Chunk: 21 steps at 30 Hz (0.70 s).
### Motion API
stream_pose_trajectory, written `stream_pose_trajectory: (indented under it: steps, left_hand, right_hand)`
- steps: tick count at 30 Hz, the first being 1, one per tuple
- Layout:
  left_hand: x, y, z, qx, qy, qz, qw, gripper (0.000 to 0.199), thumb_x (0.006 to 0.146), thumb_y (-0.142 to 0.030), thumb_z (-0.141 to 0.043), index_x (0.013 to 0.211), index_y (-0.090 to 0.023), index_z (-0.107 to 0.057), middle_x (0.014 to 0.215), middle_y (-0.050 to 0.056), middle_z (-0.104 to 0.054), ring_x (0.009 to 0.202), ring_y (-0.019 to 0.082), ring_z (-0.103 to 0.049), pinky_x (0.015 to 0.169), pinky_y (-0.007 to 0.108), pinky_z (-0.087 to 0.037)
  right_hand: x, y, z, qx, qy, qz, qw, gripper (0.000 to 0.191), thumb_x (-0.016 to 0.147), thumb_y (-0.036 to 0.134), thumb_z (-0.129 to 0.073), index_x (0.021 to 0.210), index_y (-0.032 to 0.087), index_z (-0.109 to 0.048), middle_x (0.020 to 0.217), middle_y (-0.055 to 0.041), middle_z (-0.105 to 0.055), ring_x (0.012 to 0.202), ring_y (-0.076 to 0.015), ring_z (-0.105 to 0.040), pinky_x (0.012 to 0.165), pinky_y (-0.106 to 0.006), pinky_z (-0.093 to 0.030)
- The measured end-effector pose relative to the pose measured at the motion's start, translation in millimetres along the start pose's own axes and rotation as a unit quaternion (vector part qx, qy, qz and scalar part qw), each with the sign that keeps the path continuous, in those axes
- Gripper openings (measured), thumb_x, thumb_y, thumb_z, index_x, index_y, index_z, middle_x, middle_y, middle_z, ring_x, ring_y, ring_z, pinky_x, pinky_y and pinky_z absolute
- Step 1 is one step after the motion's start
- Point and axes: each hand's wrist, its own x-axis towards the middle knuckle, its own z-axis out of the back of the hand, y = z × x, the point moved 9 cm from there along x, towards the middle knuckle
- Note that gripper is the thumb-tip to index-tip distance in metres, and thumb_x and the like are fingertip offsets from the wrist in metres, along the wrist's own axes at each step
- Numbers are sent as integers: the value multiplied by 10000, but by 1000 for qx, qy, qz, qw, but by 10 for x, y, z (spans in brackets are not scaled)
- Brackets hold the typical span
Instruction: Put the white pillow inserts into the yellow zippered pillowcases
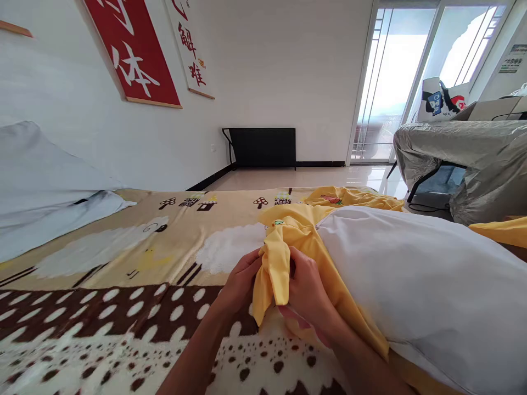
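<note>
Yellow fabric [276, 263] is bunched between my two hands near the middle of the view. My left hand [244, 277] grips its left side, and my right hand [307, 280] has its fingers closed on the right side. From there the yellow cloth runs back and along the left edge of a large white pillow [415, 269], partly under it. Beneath everything lies a patterned blanket [181, 236] in beige, brown and white.
White cloth [45, 186] is heaped at the left. More yellow fabric [354, 197] lies behind the pillow. A silver-covered table [461, 145] holding boxes and a bag stands at the right. A black panel [262, 147] leans against the far wall.
</note>
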Motion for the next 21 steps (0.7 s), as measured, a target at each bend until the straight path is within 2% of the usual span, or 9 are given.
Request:
stream_pose_trajectory:
  steps: [2, 5, 9, 13, 15, 17, 18, 19, 21]
  left_hand:
    - [-6, -4, -58, 42, 30, -10, 999, 375, 664, -357, -732, 981, -165, -677, 792, 34, -684, 726, 177, -610, 603, 228, -478]
    - [15, 7, -63, 56, 32, -17, 998, 433, 660, -434, -734, 982, -153, -673, 766, 38, -669, 696, 168, -590, 586, 227, -466]
    - [102, -26, 28, 92, -1, -45, 995, 473, 681, -545, -654, 901, -126, -653, 679, 45, -625, 655, 179, -574, 585, 268, -468]
    - [171, -165, 142, 159, -44, -111, 980, 348, 587, -427, -723, 751, -151, -589, 669, 9, -583, 674, 164, -530, 623, 264, -450]
    - [116, -291, 226, 219, -113, -156, 957, 343, 521, -313, -762, 747, -161, -554, 707, -8, -566, 691, 149, -504, 625, 241, -422]
    - [-83, -530, 276, 302, -217, -242, 896, 341, 536, -274, -740, 777, -171, -522, 735, -18, -540, 680, 133, -478, 614, 231, -396]
    - [-195, -637, 224, 341, -239, -283, 864, 298, 584, -282, -708, 782, -175, -513, 733, -20, -532, 668, 129, -472, 611, 232, -391]
    - [-275, -705, 124, 374, -224, -312, 844, 236, 644, -297, -665, 781, -174, -519, 728, -15, -537, 662, 130, -479, 616, 235, -398]
    - [-322, -693, -132, 407, -116, -310, 851, 171, 758, -325, -574, 815, -164, -574, 758, 13, -595, 694, 148, -534, 654, 247, -434]
  right_hand:
    - [10, -50, -14, 45, 1, -16, 999, 85, 757, 214, -519, 686, 171, -496, 625, 37, -508, 603, -94, -412, 536, -195, -354]
    - [44, -96, -27, 87, 10, -13, 996, 92, 710, 198, -551, 655, 169, -483, 616, 39, -497, 614, -94, -401, 549, -197, -365]
    - [89, -208, -15, 112, 1, -26, 993, 101, 704, 228, -571, 665, 163, -504, 642, 30, -514, 609, -93, -401, 546, -209, -351]
    - [122, -308, -21, 144, 1, -47, 988, 182, 752, 334, -571, 708, 161, -535, 651, 24, -517, 606, -93, -413, 544, -212, -340]
    - [137, -337, -26, 173, 2, -53, 984, 223, 742, 376, -590, 726, 158, -546, 668, 17, -526, 615, -94, -430, 557, -215, -352]
    - [146, -356, -23, 204, -3, -61, 977, 239, 728, 390, -603, 750, 155, -564, 695, 5, -551, 637, -101, -463, 582, -219, -372]
    - [149, -361, -18, 220, -7, -66, 973, 249, 722, 396, -609, 767, 154, -573, 709, -1, -564, 647, -105, -478, 591, -221, -382]
    - [151, -363, -12, 236, -12, -71, 969, 259, 715, 404, -617, 779, 156, -580, 717, -4, -574, 652, -109, -490, 593, -222, -388]
    - [151, -362, 3, 265, -22, -80, 961, 283, 699, 423, -637, 793, 160, -589, 728, -7, -588, 656, -113, -504, 588, -221, -395]
